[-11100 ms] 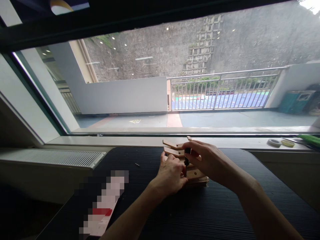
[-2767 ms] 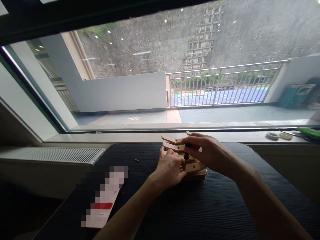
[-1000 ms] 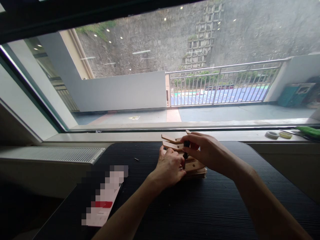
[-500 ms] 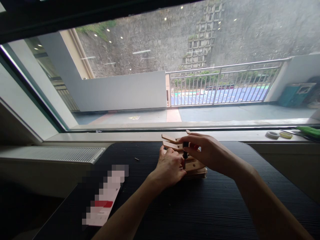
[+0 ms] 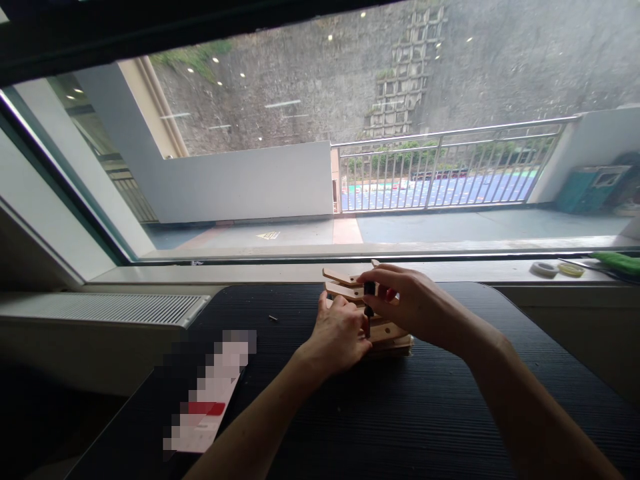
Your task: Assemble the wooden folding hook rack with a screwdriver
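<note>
A wooden piece made of several slats with holes (image 5: pixel 387 331) rests on the dark table. My left hand (image 5: pixel 340 333) is closed around its left side, with the fingers pressed on the wood. My right hand (image 5: pixel 413 293) pinches the black handle of a screwdriver (image 5: pixel 369 300), held upright. The shaft points down at the slats beside my left fingertips; its tip is hidden there. Something red shows under my right fingers, too covered to name.
A small metal pin or screw (image 5: pixel 273 318) lies on the black table (image 5: pixel 425 413). A blurred-out white and red flat item (image 5: pixel 210 407) is at the left. Tape rolls (image 5: pixel 545 269) and a green cloth (image 5: pixel 617 262) sit on the windowsill (image 5: pixel 280 273) behind.
My right fingers have shifted slightly around the screwdriver handle, which stands a little more upright. The left hand and the wooden piece stay in place.
</note>
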`<action>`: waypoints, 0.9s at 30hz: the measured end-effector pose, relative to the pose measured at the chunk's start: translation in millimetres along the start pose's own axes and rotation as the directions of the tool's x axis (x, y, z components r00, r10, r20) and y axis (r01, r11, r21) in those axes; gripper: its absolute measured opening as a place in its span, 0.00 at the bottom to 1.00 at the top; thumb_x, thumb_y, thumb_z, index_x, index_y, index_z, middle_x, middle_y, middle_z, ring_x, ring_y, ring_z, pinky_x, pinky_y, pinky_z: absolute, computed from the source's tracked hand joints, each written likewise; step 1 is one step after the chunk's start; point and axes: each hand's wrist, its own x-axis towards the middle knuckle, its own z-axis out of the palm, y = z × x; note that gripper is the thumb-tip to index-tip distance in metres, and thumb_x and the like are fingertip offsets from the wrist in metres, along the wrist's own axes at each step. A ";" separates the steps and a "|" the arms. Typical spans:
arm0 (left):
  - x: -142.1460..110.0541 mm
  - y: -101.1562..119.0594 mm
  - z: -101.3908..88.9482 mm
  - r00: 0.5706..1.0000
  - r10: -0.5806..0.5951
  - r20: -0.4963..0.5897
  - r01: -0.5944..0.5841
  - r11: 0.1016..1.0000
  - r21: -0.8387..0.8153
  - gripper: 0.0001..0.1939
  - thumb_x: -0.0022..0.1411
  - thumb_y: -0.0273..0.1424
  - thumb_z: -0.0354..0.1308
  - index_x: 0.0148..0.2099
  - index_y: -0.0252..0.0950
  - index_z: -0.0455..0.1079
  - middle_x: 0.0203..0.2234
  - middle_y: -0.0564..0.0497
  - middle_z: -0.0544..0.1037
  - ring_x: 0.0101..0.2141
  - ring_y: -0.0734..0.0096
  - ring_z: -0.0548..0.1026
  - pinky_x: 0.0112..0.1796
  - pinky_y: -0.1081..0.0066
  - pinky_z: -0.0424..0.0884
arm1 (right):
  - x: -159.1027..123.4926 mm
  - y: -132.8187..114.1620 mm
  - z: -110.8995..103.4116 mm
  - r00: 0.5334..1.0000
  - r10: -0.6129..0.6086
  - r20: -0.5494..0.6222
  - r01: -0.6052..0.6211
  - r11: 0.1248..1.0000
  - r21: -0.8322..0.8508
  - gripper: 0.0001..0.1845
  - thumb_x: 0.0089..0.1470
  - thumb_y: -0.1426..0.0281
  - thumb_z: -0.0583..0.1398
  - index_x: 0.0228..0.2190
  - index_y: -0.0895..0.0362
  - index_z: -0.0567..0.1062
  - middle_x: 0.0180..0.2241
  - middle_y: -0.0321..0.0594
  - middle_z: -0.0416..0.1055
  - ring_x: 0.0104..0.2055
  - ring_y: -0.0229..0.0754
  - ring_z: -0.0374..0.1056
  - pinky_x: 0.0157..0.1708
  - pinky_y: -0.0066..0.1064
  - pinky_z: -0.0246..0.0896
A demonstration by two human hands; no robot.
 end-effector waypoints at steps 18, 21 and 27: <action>1.0 0.7 -2.3 1.000 0.003 0.014 -0.003 1.000 -0.004 0.08 0.53 0.36 0.59 0.36 0.43 0.74 0.41 0.50 0.75 0.48 0.55 0.64 0.55 0.40 0.42 | 1.1 2.2 0.8 0.998 0.069 -0.010 -0.069 0.997 -0.026 0.11 0.53 0.66 0.57 0.38 0.54 0.73 0.26 0.34 0.69 0.26 0.34 0.62 0.26 0.25 0.54; 0.6 0.1 -1.8 1.000 -0.002 0.007 0.002 1.000 -0.009 0.08 0.53 0.36 0.59 0.37 0.42 0.73 0.39 0.50 0.75 0.47 0.56 0.65 0.55 0.41 0.43 | -0.4 1.7 -0.2 1.000 0.016 0.008 -0.016 0.999 0.029 0.12 0.53 0.70 0.55 0.40 0.53 0.74 0.29 0.34 0.70 0.26 0.33 0.62 0.26 0.24 0.54; -0.8 1.1 -1.1 1.000 -0.003 -0.003 0.003 1.000 -0.014 0.10 0.53 0.35 0.58 0.39 0.41 0.73 0.38 0.49 0.75 0.47 0.56 0.65 0.55 0.42 0.43 | -1.3 -1.0 -4.5 0.999 -0.025 0.026 0.023 0.998 0.058 0.15 0.54 0.72 0.54 0.42 0.53 0.75 0.29 0.35 0.72 0.27 0.33 0.63 0.27 0.24 0.55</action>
